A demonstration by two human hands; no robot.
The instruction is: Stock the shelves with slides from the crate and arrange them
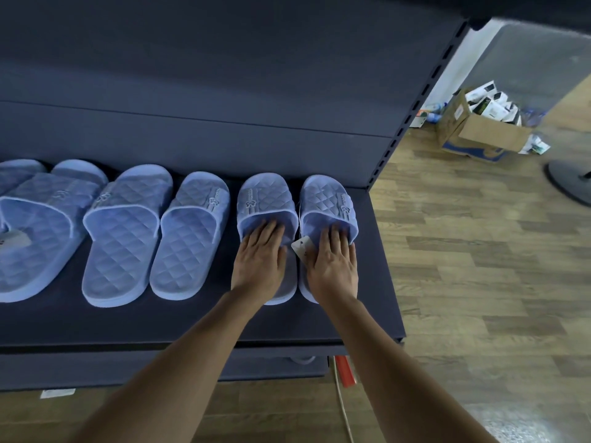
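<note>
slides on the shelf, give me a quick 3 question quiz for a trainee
1. True or false: the left hand and right hand each rest flat on one of the two rightmost slides.
2. What stands on the floor right of the shelf? A cardboard box B ladder C trolley
3. Fill in: the white tag sticks out between the two ____.
Key: 1 true; 2 A; 3 hands
</note>
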